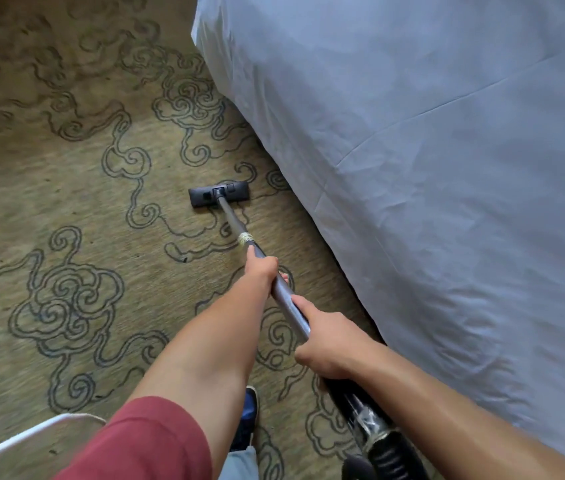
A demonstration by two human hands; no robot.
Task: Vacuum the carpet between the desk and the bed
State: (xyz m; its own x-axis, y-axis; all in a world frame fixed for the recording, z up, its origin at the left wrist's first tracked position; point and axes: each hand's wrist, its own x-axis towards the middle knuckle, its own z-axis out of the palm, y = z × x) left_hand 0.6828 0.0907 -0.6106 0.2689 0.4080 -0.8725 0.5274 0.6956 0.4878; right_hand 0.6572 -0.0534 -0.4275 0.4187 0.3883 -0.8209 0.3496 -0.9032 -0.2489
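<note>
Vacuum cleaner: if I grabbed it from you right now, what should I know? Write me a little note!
Left hand grips the long grey metal vacuum wand further down; right hand grips it near the black ribbed hose. The flat black floor nozzle sits on the beige swirl-patterned carpet, close beside the white-sheeted bed. How much is already vacuumed can't be told; keep working the strip along the bed.

The tube point(284, 292) in my hands looks like smooth, slightly shiny metal, and the head point(218, 194) is matt black plastic. The carpet point(66, 202) is rough woven pile; the bed cover point(430, 168) is matt, wrinkled cloth.
</note>
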